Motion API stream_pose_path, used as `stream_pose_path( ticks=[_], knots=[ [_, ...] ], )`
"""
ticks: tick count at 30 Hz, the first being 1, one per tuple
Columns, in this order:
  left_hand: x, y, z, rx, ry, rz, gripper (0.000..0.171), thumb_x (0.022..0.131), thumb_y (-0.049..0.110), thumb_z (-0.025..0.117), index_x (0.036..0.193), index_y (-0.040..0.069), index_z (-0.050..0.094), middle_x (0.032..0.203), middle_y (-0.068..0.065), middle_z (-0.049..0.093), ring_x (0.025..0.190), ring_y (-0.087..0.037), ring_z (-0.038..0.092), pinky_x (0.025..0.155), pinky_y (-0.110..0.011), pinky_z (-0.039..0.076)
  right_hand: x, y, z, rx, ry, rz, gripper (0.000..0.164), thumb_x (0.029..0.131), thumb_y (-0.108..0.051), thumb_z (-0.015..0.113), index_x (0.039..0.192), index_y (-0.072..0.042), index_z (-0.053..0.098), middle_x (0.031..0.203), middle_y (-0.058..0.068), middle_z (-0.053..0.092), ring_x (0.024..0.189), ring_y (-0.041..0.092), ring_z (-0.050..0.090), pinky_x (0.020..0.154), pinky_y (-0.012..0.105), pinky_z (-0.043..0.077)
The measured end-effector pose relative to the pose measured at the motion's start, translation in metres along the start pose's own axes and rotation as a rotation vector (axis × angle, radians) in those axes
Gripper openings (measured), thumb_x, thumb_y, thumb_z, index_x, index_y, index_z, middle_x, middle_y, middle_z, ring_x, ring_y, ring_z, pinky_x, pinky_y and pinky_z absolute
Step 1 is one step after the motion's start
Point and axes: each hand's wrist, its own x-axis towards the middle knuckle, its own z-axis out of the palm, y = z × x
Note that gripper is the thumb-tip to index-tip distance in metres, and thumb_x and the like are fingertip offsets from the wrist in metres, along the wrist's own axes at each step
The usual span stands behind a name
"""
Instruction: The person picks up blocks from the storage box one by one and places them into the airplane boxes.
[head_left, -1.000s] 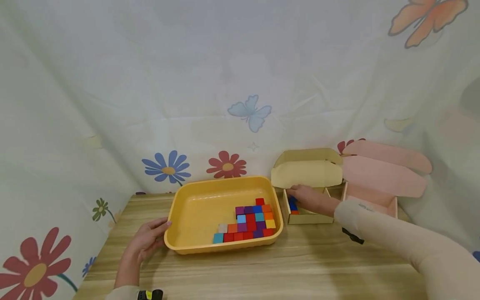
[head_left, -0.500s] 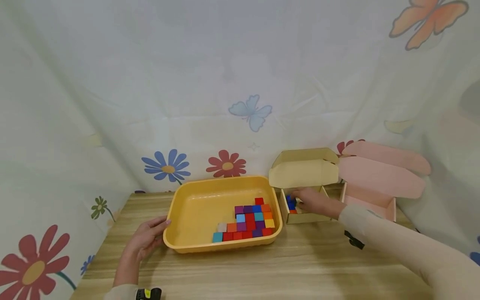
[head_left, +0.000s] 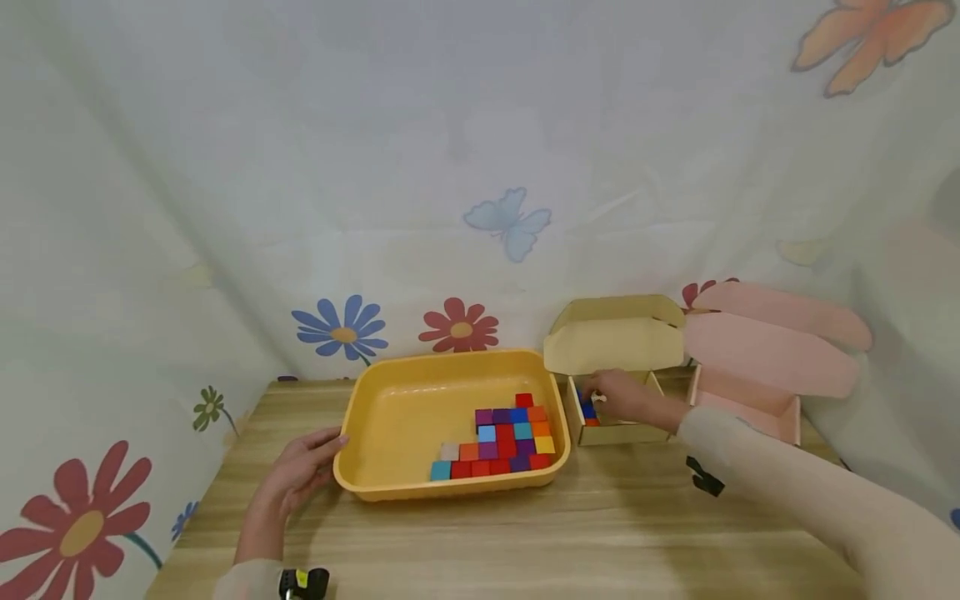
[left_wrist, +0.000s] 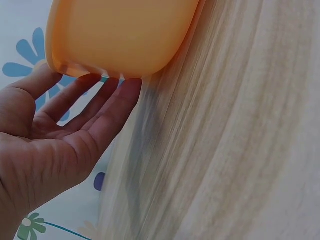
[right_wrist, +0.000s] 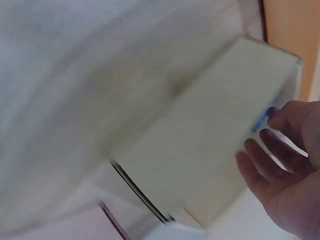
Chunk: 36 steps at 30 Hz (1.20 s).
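At the left end of a yellow tray [head_left: 405, 421], my left hand [head_left: 300, 467] holds the rim; in the left wrist view its thumb reaches the rim and the fingertips meet the outer wall. Several coloured cubes [head_left: 506, 442], red, purple, blue, orange and others, lie in rows in the tray's right part. My right hand [head_left: 626, 396] is inside a pale yellow cardboard box [head_left: 626, 436] with its lid raised. Blue cubes [head_left: 588, 410] sit at that box's left end, by the fingertips. In the right wrist view, thumb and fingers stand apart, with a bit of blue [right_wrist: 261, 122] beyond them.
A pink cardboard box [head_left: 750, 408] stands with its lid raised to the right of the pale yellow one. Both boxes and the tray are on a wood-grain table [head_left: 480, 550], close to a flower-printed curtain [head_left: 405, 250] behind and at the sides.
My right hand has drawn slightly right from the box's left end, uncovering more of the blue cubes. The left hand stays on the tray rim. The head view has shifted a little.
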Motion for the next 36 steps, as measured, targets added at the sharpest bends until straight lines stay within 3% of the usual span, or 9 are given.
stream_pose_path(
  ticks=[6, 11, 17, 23, 28, 36],
  knots=[
    [0.002, 0.0, 0.002, 0.003, -0.003, 0.014, 0.061, 0.105, 0.03, 0.059, 0.154, -0.001, 0.039, 0.153, -0.026, 0.043, 0.121, -0.024, 0.063, 0.093, -0.036, 0.057, 0.011, -0.017, -0.023, -0.079, 0.042, -0.141, 0.014, 0.092, 0.004, 0.066, 0.1, -0.002, 0.075, 0.106, 0.013, 0.069, 0.095, 0.028, 0.067, 0.083, 0.042, 0.058],
    [0.004, 0.003, 0.001, -0.021, -0.018, 0.015, 0.063, 0.104, 0.03, 0.061, 0.154, -0.003, 0.039, 0.151, -0.027, 0.046, 0.117, -0.024, 0.064, 0.091, -0.036, 0.058, 0.033, -0.051, -0.028, -0.081, -0.067, -0.275, 0.019, 0.095, -0.008, 0.07, 0.114, -0.008, 0.073, 0.123, 0.013, 0.067, 0.115, 0.032, 0.061, 0.098, 0.045, 0.053],
    [0.003, 0.0, 0.0, -0.03, 0.009, -0.008, 0.061, 0.104, 0.029, 0.062, 0.152, -0.003, 0.042, 0.148, -0.025, 0.05, 0.111, -0.02, 0.067, 0.088, -0.034, 0.058, 0.069, -0.095, -0.017, -0.078, -0.249, -0.343, 0.031, 0.096, -0.016, 0.072, 0.127, -0.015, 0.071, 0.136, 0.005, 0.063, 0.129, 0.026, 0.054, 0.107, 0.039, 0.048],
    [0.003, -0.002, -0.001, -0.041, 0.028, -0.023, 0.066, 0.101, 0.033, 0.066, 0.153, 0.0, 0.042, 0.142, -0.018, 0.057, 0.104, -0.014, 0.068, 0.085, -0.03, 0.059, 0.101, -0.125, 0.0, -0.106, -0.322, -0.472, 0.036, 0.097, -0.019, 0.072, 0.133, -0.02, 0.069, 0.141, 0.002, 0.06, 0.133, 0.02, 0.052, 0.111, 0.031, 0.043],
    [0.001, -0.004, -0.001, -0.058, 0.019, -0.013, 0.07, 0.101, 0.034, 0.066, 0.154, -0.002, 0.038, 0.139, -0.016, 0.06, 0.103, -0.013, 0.068, 0.082, -0.028, 0.059, 0.123, -0.141, 0.016, -0.177, -0.366, -0.543, 0.038, 0.094, -0.022, 0.076, 0.132, -0.024, 0.07, 0.137, -0.004, 0.063, 0.129, 0.013, 0.055, 0.109, 0.024, 0.043],
    [-0.001, -0.003, 0.0, -0.069, 0.039, -0.031, 0.07, 0.1, 0.035, 0.067, 0.155, 0.001, 0.039, 0.141, -0.015, 0.059, 0.104, -0.011, 0.067, 0.083, -0.027, 0.058, 0.146, -0.152, 0.03, -0.205, -0.446, -0.538, 0.039, 0.095, -0.025, 0.075, 0.133, -0.025, 0.069, 0.138, -0.007, 0.062, 0.129, 0.011, 0.054, 0.11, 0.021, 0.04]
  ],
)
